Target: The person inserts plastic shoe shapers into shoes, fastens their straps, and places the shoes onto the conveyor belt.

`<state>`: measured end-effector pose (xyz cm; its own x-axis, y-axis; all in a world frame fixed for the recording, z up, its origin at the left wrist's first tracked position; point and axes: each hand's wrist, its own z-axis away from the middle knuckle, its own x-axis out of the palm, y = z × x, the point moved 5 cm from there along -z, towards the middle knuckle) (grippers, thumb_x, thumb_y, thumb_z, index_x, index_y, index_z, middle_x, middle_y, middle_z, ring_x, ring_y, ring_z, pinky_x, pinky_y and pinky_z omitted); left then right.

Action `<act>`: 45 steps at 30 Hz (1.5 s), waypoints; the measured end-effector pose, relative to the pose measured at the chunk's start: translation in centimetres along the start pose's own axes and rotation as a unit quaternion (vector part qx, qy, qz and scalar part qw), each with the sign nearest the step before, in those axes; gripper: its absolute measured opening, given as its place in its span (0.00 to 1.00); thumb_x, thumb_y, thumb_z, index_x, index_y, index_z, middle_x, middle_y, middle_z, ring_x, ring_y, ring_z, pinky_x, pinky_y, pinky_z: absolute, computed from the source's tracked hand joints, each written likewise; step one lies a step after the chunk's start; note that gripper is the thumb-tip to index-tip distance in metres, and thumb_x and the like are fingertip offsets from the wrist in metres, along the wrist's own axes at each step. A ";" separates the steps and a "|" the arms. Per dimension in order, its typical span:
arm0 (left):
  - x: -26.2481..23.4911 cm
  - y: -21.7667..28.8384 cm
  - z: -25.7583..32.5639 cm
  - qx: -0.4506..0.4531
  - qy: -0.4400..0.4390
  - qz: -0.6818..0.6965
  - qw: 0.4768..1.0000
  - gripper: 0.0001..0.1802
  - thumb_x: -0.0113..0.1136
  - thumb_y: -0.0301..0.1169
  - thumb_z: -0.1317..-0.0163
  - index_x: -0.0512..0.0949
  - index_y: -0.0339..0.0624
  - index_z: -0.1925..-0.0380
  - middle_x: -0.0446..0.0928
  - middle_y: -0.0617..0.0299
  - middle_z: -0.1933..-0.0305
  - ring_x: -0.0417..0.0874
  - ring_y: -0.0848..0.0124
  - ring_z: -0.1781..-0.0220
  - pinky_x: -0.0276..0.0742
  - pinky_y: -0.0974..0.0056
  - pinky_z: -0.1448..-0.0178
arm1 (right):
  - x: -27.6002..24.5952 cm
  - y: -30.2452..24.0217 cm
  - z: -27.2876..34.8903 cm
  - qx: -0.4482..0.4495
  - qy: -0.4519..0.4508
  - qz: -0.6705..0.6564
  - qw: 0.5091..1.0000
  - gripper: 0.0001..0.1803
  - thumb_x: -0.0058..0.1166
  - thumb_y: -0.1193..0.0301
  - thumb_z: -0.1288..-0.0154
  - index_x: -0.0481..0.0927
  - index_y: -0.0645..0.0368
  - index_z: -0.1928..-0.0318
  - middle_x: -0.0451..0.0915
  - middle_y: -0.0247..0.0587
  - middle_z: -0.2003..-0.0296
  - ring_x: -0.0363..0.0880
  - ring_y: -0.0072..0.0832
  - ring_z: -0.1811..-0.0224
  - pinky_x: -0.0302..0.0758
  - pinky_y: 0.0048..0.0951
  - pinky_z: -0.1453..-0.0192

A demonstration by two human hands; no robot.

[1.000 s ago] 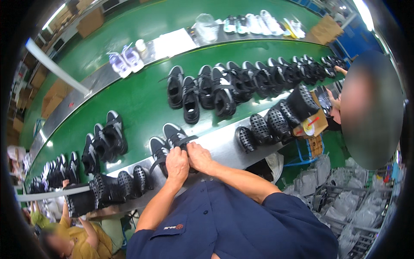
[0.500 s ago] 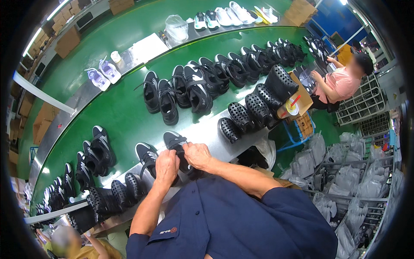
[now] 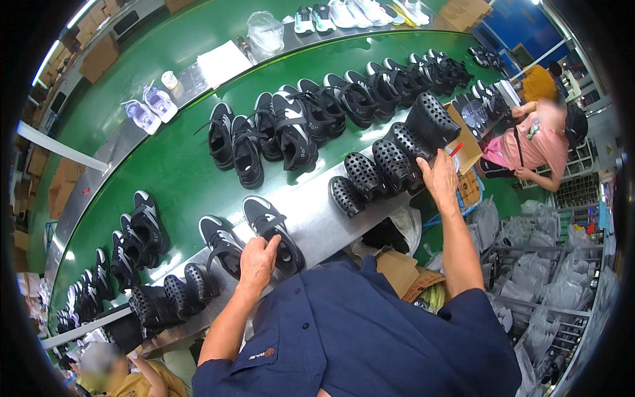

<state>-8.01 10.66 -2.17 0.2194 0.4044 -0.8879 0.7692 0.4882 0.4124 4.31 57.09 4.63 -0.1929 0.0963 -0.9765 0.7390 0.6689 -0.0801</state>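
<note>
My left hand (image 3: 256, 263) is closed at the collar of a black low-top sneaker (image 3: 259, 215) with a grey toe, gripping it near the tongue. The shoe's mate (image 3: 217, 233) lies just left of it on the metal bench edge, laces loose. Out to the right, my right hand (image 3: 439, 175) has its thumb and forefinger apart beside black shoe-shaped forms with round holes (image 3: 395, 162). It covers most of a small cup, whose red straw-like stick (image 3: 456, 149) shows above the fingers. Whether the fingertips touch the cup is hidden.
Several black sneakers (image 3: 296, 140) line the green belt, with more at the left (image 3: 151, 221). More perforated forms (image 3: 175, 294) stand front left. Bagged items fill a rack (image 3: 529, 264) at right. A co-worker in pink (image 3: 539, 149) stands far right, another person (image 3: 155, 377) lower left.
My right hand has left the sneaker and moved far right to the cup beside the perforated forms. My left hand stays at the shoe. The co-worker at right has shifted position.
</note>
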 end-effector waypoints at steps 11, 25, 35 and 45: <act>1.2 -2.8 -0.2 -0.057 -0.003 0.091 0.994 0.09 0.64 0.25 0.41 0.79 0.36 0.60 0.77 0.47 0.67 0.81 0.46 0.61 0.77 0.48 0.56 | -9.8 -7.6 4.6 -0.161 -0.001 -0.122 0.979 0.23 0.64 0.53 0.35 0.77 0.64 0.68 0.79 0.55 0.70 0.80 0.50 0.68 0.74 0.47 0.65; 2.5 -4.4 -6.1 -0.042 -0.214 0.288 0.933 0.12 0.64 0.34 0.45 0.83 0.34 0.69 0.79 0.40 0.70 0.84 0.47 0.64 0.76 0.50 0.58 | -0.1 -23.5 19.1 -0.327 -0.320 -0.082 0.885 0.26 0.60 0.53 0.33 0.80 0.69 0.70 0.81 0.61 0.76 0.84 0.55 0.70 0.80 0.49 0.65; 4.1 -4.7 -6.3 -0.029 -0.142 0.311 0.939 0.11 0.63 0.30 0.43 0.83 0.32 0.65 0.80 0.40 0.67 0.83 0.44 0.61 0.77 0.49 0.55 | 4.9 -25.5 20.6 -0.364 -0.191 -0.170 0.896 0.15 0.66 0.67 0.40 0.77 0.64 0.61 0.80 0.53 0.62 0.81 0.50 0.60 0.78 0.48 0.56; 2.4 -5.5 -7.4 -0.043 -0.092 0.297 0.950 0.11 0.64 0.28 0.44 0.83 0.35 0.62 0.80 0.48 0.65 0.83 0.51 0.63 0.80 0.52 0.55 | 11.5 -27.0 19.4 -0.179 -0.295 -0.235 0.909 0.33 0.66 0.48 0.41 0.73 0.67 0.54 0.79 0.61 0.57 0.80 0.57 0.54 0.77 0.51 0.52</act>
<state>-16.20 14.65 -5.04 0.7061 0.4903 -0.5110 0.4272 0.2806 0.8595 -5.37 25.80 -8.28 0.0242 -0.6027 -0.7976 0.3870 0.7413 -0.5484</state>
